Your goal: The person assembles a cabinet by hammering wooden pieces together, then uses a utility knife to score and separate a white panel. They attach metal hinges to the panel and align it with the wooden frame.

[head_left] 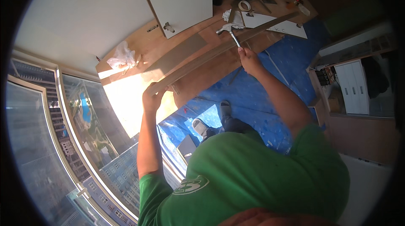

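A claw hammer (234, 38) is in my right hand (251, 61), its fingers wrapped round the handle and the metal head pointing away from me. My left hand (152, 97) grips the near-left end of a long, narrow wooden strip (198, 63). The strip runs diagonally to the far right, over a brown wooden bench top (213, 73). Part of the strip passes behind or beneath the hammer and my right hand; whether they touch I cannot tell. A grey-brown flat board (179, 52) lies beyond the strip.
A white cabinet door (183, 2) stands over the bench's far side. Tape (244, 6), a white panel (274, 24) and a crumpled plastic bag (121, 56) lie on the bench. Blue sheeting (253, 99) covers the floor under my slippers. Tall windows (84, 116) line the left.
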Motion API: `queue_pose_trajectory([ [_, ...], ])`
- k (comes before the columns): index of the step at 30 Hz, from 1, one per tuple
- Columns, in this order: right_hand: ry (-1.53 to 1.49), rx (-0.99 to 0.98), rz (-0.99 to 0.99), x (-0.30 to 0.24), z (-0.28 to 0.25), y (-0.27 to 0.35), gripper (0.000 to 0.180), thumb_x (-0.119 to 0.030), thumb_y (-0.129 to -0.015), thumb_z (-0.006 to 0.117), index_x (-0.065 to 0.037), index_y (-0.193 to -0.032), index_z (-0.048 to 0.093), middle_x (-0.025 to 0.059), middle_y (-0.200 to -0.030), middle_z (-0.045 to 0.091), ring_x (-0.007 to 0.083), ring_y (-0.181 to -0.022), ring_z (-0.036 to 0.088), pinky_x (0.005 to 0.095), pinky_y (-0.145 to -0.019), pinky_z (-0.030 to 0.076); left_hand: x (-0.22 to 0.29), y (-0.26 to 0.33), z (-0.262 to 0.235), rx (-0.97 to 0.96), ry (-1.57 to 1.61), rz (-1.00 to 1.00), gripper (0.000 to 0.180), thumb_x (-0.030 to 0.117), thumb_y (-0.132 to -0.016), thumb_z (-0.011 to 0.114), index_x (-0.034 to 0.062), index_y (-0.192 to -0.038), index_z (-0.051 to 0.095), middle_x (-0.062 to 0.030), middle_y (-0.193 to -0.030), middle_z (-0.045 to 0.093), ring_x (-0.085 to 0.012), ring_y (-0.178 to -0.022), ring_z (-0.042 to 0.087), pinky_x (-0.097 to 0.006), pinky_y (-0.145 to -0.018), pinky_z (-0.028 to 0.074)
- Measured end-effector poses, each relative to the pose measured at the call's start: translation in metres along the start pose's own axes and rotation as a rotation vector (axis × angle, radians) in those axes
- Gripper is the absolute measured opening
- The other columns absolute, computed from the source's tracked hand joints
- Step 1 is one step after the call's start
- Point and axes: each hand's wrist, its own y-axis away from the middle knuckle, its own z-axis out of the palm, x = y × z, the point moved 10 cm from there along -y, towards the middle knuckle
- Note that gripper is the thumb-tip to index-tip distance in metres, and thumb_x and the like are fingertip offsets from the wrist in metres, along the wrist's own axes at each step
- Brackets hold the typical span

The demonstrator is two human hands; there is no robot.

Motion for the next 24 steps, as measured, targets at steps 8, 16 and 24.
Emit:
queue_pose_trajectory([
  [8,0.030,0.217,0.048,0.104,-0.119,-0.117,0.053,-0.050,-0.110,0.041,-0.004,-0.103,0.068,0.0130,-0.067,0.062,0.0234,-0.049,0.061,0.0398,-0.045,0.049,0.003,-0.028,0.008,-0.021,-0.006,-0.003,0.027,0.017,-0.086,0.086,0.0029,-0.106,0.076,-0.0083,-0.097,0.078,-0.0197,-0.092,0.072,-0.034,-0.085,0.054],
  [16,0.056,0.183,0.043,0.156,-0.194,-0.213,0.054,-0.048,-0.111,0.039,-0.002,-0.099,0.064,0.0106,-0.058,0.057,0.0244,-0.040,0.055,0.0404,-0.041,0.045,-0.009,-0.034,0.003,-0.022,-0.055,-0.146,0.032,0.020,-0.086,0.085,0.0033,-0.111,0.076,-0.0102,-0.104,0.078,-0.0226,-0.101,0.072,-0.038,-0.090,0.054],
  [24,-0.342,0.226,0.106,0.188,-0.248,-0.254,0.051,-0.051,-0.110,0.044,-0.006,-0.088,0.053,0.0009,-0.057,0.041,0.0169,-0.038,0.040,0.0351,-0.033,0.033,-0.006,-0.047,0.005,-0.033,-0.099,-0.165,0.034,0.020,-0.085,0.085,0.0042,-0.115,0.075,-0.0108,-0.108,0.077,-0.0256,-0.104,0.072,-0.041,-0.093,0.054],
])
